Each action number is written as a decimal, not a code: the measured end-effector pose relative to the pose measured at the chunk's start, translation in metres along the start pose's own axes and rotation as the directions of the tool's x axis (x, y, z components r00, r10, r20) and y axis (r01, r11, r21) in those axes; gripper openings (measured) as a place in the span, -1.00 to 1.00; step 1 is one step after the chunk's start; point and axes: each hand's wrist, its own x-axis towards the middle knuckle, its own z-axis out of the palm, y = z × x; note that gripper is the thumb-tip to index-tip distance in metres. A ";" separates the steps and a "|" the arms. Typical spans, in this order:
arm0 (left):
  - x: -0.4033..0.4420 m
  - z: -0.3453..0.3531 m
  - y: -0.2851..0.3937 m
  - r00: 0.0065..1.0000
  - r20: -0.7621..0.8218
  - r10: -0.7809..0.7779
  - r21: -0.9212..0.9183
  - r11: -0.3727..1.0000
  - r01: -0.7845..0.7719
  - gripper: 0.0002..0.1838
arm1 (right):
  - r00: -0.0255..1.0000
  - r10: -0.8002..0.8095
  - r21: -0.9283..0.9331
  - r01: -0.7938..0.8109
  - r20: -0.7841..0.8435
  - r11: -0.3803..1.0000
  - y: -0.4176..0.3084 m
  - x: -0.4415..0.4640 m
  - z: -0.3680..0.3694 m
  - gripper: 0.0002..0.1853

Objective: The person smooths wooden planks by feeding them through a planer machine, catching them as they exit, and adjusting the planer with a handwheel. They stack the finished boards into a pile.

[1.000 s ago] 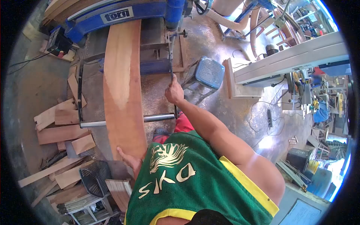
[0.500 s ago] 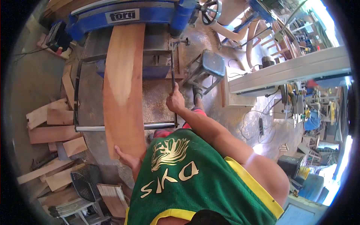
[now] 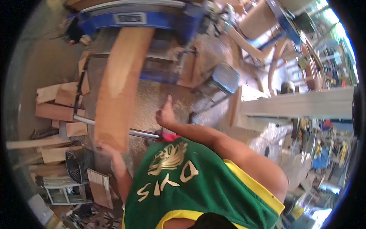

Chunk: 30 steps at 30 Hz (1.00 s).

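A long, flat wooden board runs from beneath the blue machine toward me, crossing a metal roller bar. At the board's near end, my left hand grips the edge and corner; its fingers are partly hidden beneath the wood. My right hand is closed at the dark side rail of the machine's table, right of the board, thumb pointing forward. Blur hides part of that rail, so the grip is not fully clear. The board's far end is out of sight inside the machine.
Wood offcuts lie piled on the left, with a dark mesh basket near them. A stool stands to the right. Beyond it, a long pale beam juts across. Shavings cover the floor.
The view has turned, and the picture is blurrier. The board now slants more, with its near end farther left. My left hand has moved left with that end; my right hand stays by the rail.
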 end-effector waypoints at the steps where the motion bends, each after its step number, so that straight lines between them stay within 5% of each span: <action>1: -0.001 0.004 -0.003 0.991 -0.063 0.121 0.154 0.982 -0.110 -0.37 | 0.985 0.140 0.039 -0.144 0.101 0.989 -0.028 0.001 -0.025 -0.01; 2: -0.009 0.022 0.005 0.991 -0.043 0.130 0.146 0.982 -0.123 -0.37 | 0.986 0.144 0.050 -0.148 0.080 0.988 -0.032 0.012 -0.037 -0.01; 4: -0.018 0.028 0.035 0.997 -0.077 0.022 0.210 0.978 -0.006 -0.35 | 0.935 0.195 -0.026 -0.196 0.295 0.980 -0.031 0.009 -0.045 0.01; 8: -0.012 0.038 0.034 0.998 -0.063 0.028 0.339 0.941 -0.005 -0.32 | 0.954 0.128 -0.005 -0.132 0.271 0.991 -0.023 0.008 -0.039 0.03; 12: 0.029 0.031 -0.028 0.987 -0.065 0.148 0.322 0.939 -0.120 -0.26 | 0.963 0.103 -0.007 -0.105 0.249 0.994 -0.022 0.016 -0.044 0.03; 17: -0.004 0.057 0.011 0.958 -0.112 0.266 0.489 0.854 -0.180 -0.32 | 0.963 0.096 -0.049 -0.087 0.253 0.995 -0.021 0.009 -0.035 0.01; 20: -0.020 0.068 0.018 0.980 -0.024 0.199 0.301 0.936 -0.183 -0.28 | 0.982 0.029 -0.093 -0.011 0.188 0.996 -0.013 0.009 -0.026 0.02; 22: -0.020 0.071 0.016 0.949 -0.008 0.314 0.449 0.849 -0.277 -0.14 | 0.970 0.063 -0.138 -0.032 0.234 0.990 -0.024 0.010 -0.033 0.02; 26: -0.014 0.082 -0.015 0.940 -0.050 0.337 0.397 0.871 -0.291 -0.11 | 0.924 0.158 -0.126 -0.121 0.348 0.985 -0.029 0.014 -0.044 0.01; 29: -0.032 0.089 -0.017 0.887 0.160 0.433 0.573 0.691 -0.441 -0.06 | 0.941 0.139 -0.157 -0.094 0.307 0.983 -0.031 0.013 -0.045 0.01; 30: -0.059 0.101 0.011 0.915 0.071 0.397 0.527 0.764 -0.372 -0.05 | 0.940 0.140 -0.156 -0.095 0.310 0.983 -0.029 0.012 -0.044 0.01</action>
